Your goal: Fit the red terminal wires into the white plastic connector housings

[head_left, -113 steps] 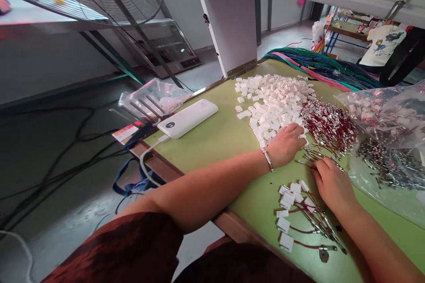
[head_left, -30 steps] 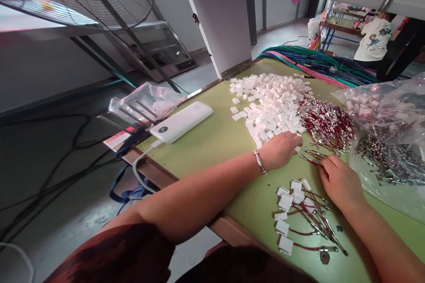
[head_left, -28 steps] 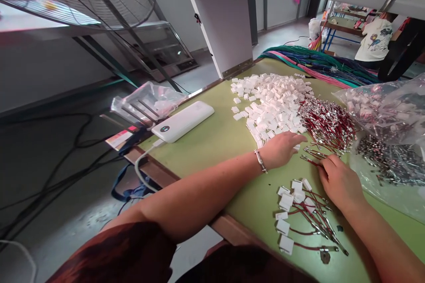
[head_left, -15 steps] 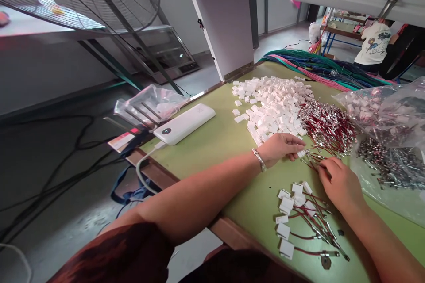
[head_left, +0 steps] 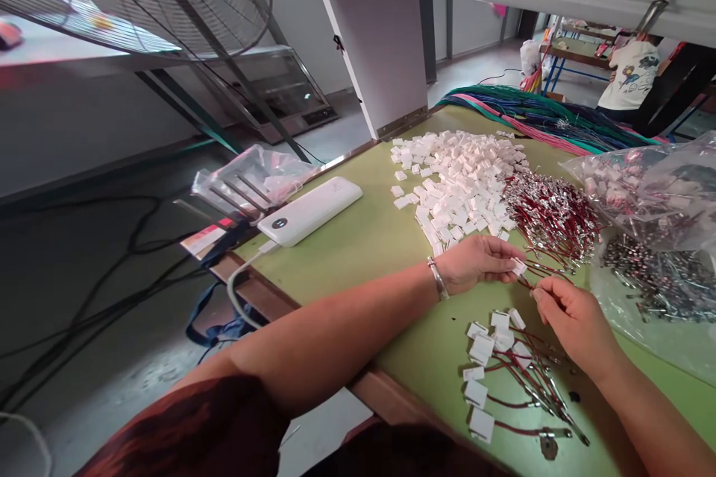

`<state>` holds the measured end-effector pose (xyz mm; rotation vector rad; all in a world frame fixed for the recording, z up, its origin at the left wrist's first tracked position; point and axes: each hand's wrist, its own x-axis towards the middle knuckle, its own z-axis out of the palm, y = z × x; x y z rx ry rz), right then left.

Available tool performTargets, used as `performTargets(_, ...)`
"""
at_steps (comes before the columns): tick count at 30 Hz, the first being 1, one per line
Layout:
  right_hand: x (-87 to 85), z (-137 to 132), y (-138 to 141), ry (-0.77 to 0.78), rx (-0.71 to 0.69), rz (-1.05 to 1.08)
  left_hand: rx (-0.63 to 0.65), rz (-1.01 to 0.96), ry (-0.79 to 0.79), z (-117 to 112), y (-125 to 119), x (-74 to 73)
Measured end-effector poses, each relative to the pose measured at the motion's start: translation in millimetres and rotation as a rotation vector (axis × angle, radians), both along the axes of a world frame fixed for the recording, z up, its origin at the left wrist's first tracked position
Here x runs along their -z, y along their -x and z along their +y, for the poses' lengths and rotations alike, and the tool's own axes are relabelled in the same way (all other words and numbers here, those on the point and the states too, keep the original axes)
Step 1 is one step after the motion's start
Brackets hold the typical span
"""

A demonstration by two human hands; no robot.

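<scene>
Between thumb and fingers, my left hand (head_left: pixel 479 262) pinches a small white connector housing (head_left: pixel 519 266). My right hand (head_left: pixel 571 313) is closed on a short dark-red wire (head_left: pixel 524 280), whose far end meets the housing; whether its tip sits inside I cannot tell. Just beyond both hands lies a heap of short red wires (head_left: pixel 551 216) with metal terminals. To its left spreads a big pile of white connector housings (head_left: pixel 464 171). Nearer me, several housings with red wires attached (head_left: pixel 481 349) lie in a loose group on the green tabletop (head_left: pixel 414 335).
A white power bank (head_left: pixel 313 210) with a cable lies at the table's left edge beside a plastic bag (head_left: pixel 257 179). Clear bags of parts (head_left: pixel 654 201) are at right. Bundled coloured wires (head_left: pixel 537 115) lie at the back. A large fan (head_left: pixel 168 0) stands left; a person (head_left: pixel 629 74) sits beyond.
Both hands have come closer together. My left hand has shifted slightly right and nearer me with the housing, and the right hand's wire now reaches it.
</scene>
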<state>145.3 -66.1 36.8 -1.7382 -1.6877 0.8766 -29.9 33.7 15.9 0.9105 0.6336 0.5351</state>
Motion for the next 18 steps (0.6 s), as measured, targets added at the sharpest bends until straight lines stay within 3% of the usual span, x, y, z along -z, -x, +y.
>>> performTargets(7,-4.6,-1.3,1.5,0.36,0.097,0.381,0.113,0.12,-0.366,-5.4,-0.8,-10.9)
performTargets(10,-3.5,-2.8,1.9,0.356,0.114,0.432,0.149,0.146,-0.457,-11.2,-3.2,-11.1)
performTargets(14,2.3,-5.5,0.2,0.27,0.085,0.332,0.111,0.133,-0.384,-19.2,-11.4,-2.1)
performTargets(18,9.1,-6.1,-2.5,0.226,0.046,0.246,0.179,0.162,-0.413,-21.8,-14.6,-1.7)
